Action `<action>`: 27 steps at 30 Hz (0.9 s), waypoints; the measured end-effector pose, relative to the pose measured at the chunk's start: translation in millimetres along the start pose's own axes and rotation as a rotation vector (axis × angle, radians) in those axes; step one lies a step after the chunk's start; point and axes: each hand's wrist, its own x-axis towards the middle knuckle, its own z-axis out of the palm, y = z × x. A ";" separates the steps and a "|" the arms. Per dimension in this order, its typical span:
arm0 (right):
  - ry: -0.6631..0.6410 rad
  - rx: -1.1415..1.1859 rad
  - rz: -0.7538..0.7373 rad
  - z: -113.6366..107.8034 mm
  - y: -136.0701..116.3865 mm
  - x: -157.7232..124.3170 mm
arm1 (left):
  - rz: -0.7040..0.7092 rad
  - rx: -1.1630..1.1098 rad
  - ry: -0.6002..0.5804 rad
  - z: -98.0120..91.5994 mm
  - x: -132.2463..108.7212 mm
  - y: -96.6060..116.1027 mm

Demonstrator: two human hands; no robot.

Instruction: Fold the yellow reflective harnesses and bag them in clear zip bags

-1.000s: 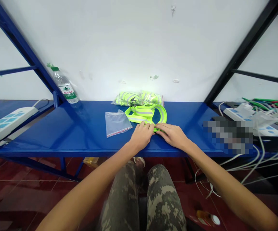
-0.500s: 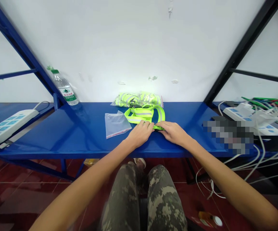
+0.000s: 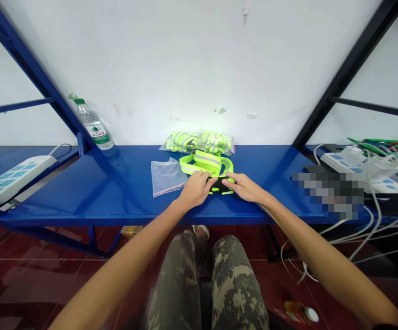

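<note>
A neon yellow reflective strap (image 3: 207, 159) with a silver stripe lies in loose loops on the blue table (image 3: 109, 188). At its near end is a black piece (image 3: 220, 184) edged in yellow. My left hand (image 3: 196, 188) grips the left side of this end, thumb on the black piece. My right hand (image 3: 247, 188) closes on the right side in the same way. A flat clear plastic bag (image 3: 168, 178) lies left of the strap. Just behind are clear bags of folded reflective straps (image 3: 199, 141) against the wall.
A water bottle (image 3: 97, 130) leans at the back left near the blue frame post. Power strips stand on both sides, a white one (image 3: 16, 178) at left. Tangled white cables (image 3: 371, 229) hang at right beside a blurred-out item (image 3: 329, 195). Another bottle (image 3: 300, 312) lies on the floor.
The strap's near end has been turned so its black piece now faces up between my hands. Both thumbs have come onto it, and the loops behind have shifted slightly.
</note>
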 end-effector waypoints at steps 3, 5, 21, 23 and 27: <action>0.035 0.002 0.005 8.2 4.3 0.2 | -0.035 0.023 0.000 0.1 4.0 -0.4; 0.087 -0.019 -0.035 14.2 6.8 0.6 | -0.046 0.002 -0.007 2.3 6.3 -0.8; 0.062 -0.311 -0.320 15.6 2.8 -11.4 | -0.140 -0.088 0.101 10.2 6.5 2.1; 0.061 -0.326 -0.308 14.5 1.4 -10.5 | -0.152 -0.097 0.157 8.9 2.3 4.9; 0.058 -0.314 -0.246 10.9 -3.6 -7.6 | -0.099 -0.113 0.221 5.6 -5.1 11.7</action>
